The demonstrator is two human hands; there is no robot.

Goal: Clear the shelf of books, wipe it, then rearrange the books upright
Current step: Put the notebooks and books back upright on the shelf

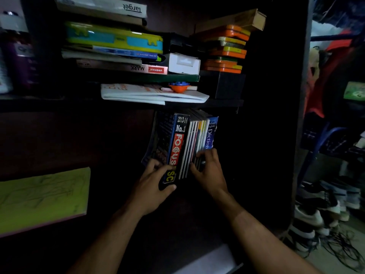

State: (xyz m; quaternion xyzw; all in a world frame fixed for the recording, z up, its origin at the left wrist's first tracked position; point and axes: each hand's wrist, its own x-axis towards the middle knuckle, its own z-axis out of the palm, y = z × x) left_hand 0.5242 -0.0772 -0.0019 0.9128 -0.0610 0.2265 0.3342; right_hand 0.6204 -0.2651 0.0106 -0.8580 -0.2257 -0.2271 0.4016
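Note:
A row of books stands upright on the dark lower shelf [233, 175], under the upper shelf board. From left to right I see a dark book [158, 139], a thick blue and red Focus book [177, 143], several thin books [194, 141] and a blue Oxford dictionary [210, 133]. My left hand [156, 184] grips the lower end of the Focus book, thumb across its spine. My right hand [209, 169] holds the bottom of the thin books and the dictionary, fingers curled round them.
The upper shelf [225, 102] carries flat stacks: a white folded paper [154, 94], boxes, a green-yellow case [114, 38] and orange tins [227, 50]. A yellow-green sheet [41, 198] lies at the left. Shoes and cables [324, 214] lie on the floor at the right.

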